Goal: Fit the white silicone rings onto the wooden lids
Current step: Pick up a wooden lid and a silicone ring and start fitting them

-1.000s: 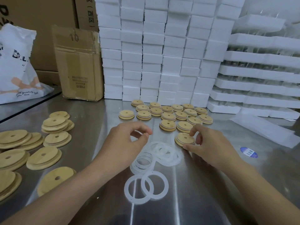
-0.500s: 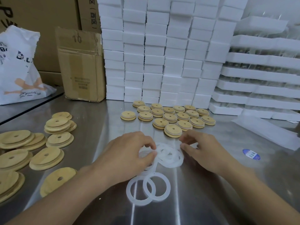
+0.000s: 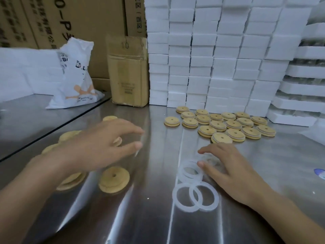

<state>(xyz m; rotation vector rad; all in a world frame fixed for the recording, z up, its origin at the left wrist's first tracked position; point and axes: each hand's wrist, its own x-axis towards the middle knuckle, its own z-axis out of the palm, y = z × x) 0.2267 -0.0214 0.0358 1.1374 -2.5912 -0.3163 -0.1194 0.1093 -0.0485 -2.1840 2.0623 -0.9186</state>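
The small cardboard box (image 3: 128, 71) at the back of the steel table (image 3: 140, 222) has "10" written near its top; the print lower on it is too blurred to read. The big cartons (image 3: 70, 22) behind show "O–P" and some Chinese characters, and the white bag (image 3: 75, 76) carries partial letters, "D.L". The white silicone rings (image 3: 191, 171) are flat, translucent hoops lying in a loose heap near the middle of the table, with two overlapping rings (image 3: 195, 197) just in front of it. The finished lids (image 3: 228, 124), round pale wood discs with a centre hole and a white band at the edge, sit clustered before the stacked white foam blocks (image 3: 211, 59). Bare wooden lids (image 3: 114, 179) lie to the left. The left hand (image 3: 98, 147) hangs over these bare lids with fingers spread and straight, holding nothing. The right hand (image 3: 228, 169) is also spread flat, its fingertips (image 3: 200, 163) at the ring heap; blur hides whether they touch.
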